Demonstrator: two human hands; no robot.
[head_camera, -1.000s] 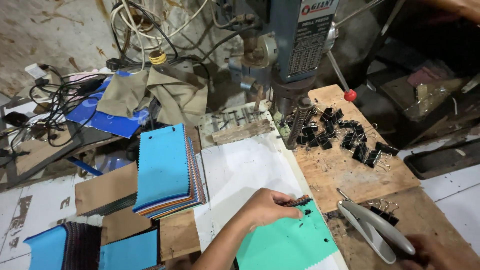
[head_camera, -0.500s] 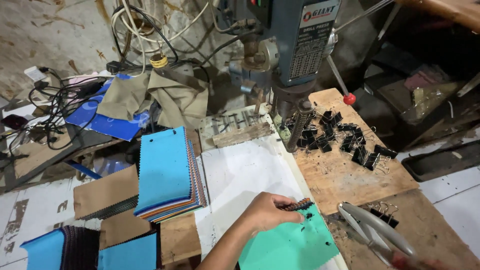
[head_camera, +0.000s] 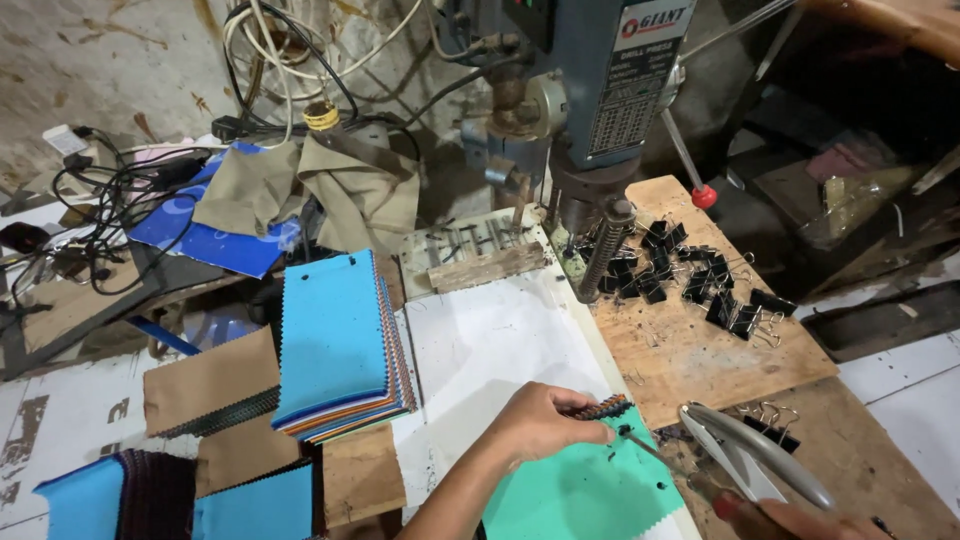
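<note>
At about five o'clock, at the bottom edge, the right hand (head_camera: 815, 522) shows only as a sliver gripping the handles of a metal plier-like tool (head_camera: 755, 462); how its fingers close I cannot tell. The tool's tip points toward ten o'clock, ending just beside the corner of a stack of fabric swatches (head_camera: 585, 490) topped by a mint-green sheet with pinked edges. The left hand (head_camera: 545, 420), near six o'clock, is curled shut, pinching the stack's multicoloured corner (head_camera: 608, 407) between thumb and fingers. The stack lies on a white board (head_camera: 490, 345). At nine o'clock sits a thicker swatch book with a sky-blue cover (head_camera: 335, 340), with brown card pieces (head_camera: 205, 380) beside it. At three o'clock, a wooden board (head_camera: 690, 350) carries a scatter of black binder clips (head_camera: 690, 270). Farther off, at twelve o'clock, stands a blue-grey drill press (head_camera: 600, 90), with tangled cables (head_camera: 110, 200) and a khaki cloth (head_camera: 320, 190) toward ten o'clock.
</note>
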